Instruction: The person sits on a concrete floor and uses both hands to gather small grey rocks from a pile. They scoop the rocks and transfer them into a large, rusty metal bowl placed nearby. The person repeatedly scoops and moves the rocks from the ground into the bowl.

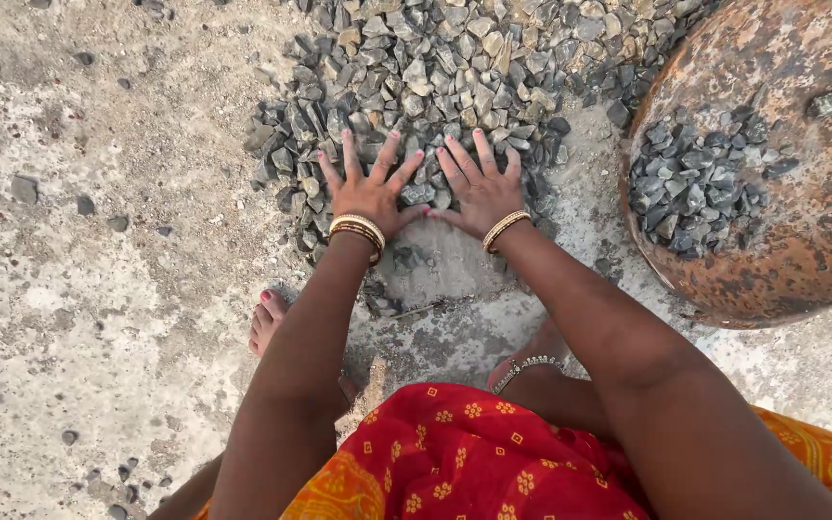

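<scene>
My left hand (370, 185) lies flat, fingers spread, on the near edge of a heap of grey crushed stones (416, 67). My right hand (479, 185) rests beside it the same way, palm down on the stones. Both wrists carry gold bangles. Neither hand grips anything. To the right stands a rusty round metal pan (801, 241) holding a small pile of the same grey stones (700, 183).
The ground is rough concrete (98, 289) with sandy patches and scattered loose stones. My bare feet (267, 323) and a red and orange patterned garment (464, 453) are at the bottom of the view.
</scene>
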